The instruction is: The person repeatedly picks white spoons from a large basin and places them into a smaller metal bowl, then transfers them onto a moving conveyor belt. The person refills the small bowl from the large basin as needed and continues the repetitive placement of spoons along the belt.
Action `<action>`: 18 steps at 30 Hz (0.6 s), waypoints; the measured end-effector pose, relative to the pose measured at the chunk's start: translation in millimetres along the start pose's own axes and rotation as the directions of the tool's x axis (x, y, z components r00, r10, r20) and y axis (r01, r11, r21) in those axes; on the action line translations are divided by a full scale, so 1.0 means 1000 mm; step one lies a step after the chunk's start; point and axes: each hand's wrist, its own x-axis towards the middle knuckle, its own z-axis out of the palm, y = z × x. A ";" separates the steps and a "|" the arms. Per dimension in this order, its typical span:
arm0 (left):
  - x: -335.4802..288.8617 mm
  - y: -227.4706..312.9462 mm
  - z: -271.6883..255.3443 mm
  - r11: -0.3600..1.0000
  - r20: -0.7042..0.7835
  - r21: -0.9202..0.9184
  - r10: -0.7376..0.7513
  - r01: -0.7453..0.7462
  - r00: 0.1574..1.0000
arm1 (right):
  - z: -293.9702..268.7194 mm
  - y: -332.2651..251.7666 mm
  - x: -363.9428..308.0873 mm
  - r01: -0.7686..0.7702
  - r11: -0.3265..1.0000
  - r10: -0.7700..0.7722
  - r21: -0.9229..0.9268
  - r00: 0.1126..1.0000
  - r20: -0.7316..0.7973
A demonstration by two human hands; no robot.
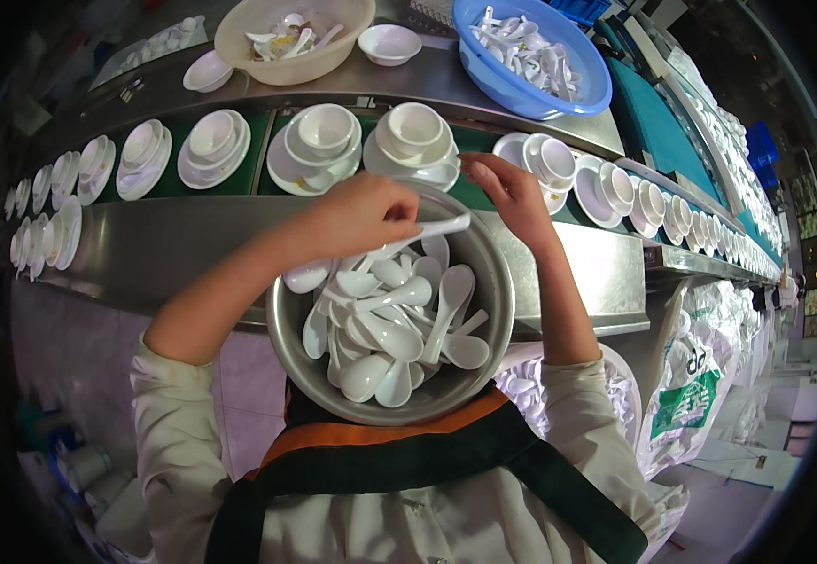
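Left hand above the far-left rim of a round metal pot, grip pressed together around a white spoon, handle toward the right. Right hand beyond the far-right rim, grip loosely spread, fingertips just beside a plate under a cup; contact impossible to tell. Below, heaped spoons inside the pot. Open gap between the hands over the far rim. In front of the bench, pot across the near edge, close to the apron; bare steel to either side. Farther back, a green belt with closely spaced stacks of cups and plates, then a steel shelf with a beige basin and a blue basin. At lower right, a tub of spoons beside a white bag; at left, pale floor.
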 end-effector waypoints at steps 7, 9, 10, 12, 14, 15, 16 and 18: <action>0.005 0.003 -0.002 0.999 -0.309 0.053 0.018 -0.002 0.951 | -0.015 -0.028 -0.027 -0.083 0.996 0.086 0.042 0.994 -0.061; -0.003 0.012 -0.003 0.973 -0.273 0.227 0.091 -0.028 0.958 | -0.021 0.010 -0.031 -0.146 0.987 0.156 0.062 0.960 -0.232; -0.010 0.023 -0.005 0.965 -0.091 0.261 0.014 0.011 0.996 | -0.023 0.031 -0.032 -0.229 0.973 0.212 -0.037 0.941 -0.264; -0.025 0.020 0.011 0.865 0.181 0.479 0.072 -0.152 0.981 | -0.017 0.055 -0.031 -0.370 0.887 0.282 -0.276 0.908 -0.311; -0.029 0.015 0.021 0.791 0.341 0.559 0.055 -0.249 0.939 | -0.004 0.062 -0.028 -0.337 0.767 0.169 -0.547 0.927 -0.335; -0.030 0.013 0.024 0.789 0.365 0.561 0.038 -0.252 0.930 | 0.001 0.060 -0.027 -0.309 0.718 0.115 -0.624 0.937 -0.331; -0.030 0.012 0.027 0.787 0.390 0.562 0.022 -0.257 0.921 | 0.004 0.058 -0.025 -0.245 0.709 0.037 -0.661 0.949 -0.313; -0.033 0.007 0.024 0.825 0.313 0.510 0.086 -0.243 0.946 | 0.007 0.053 -0.022 -0.122 0.675 -0.119 -0.728 0.955 -0.271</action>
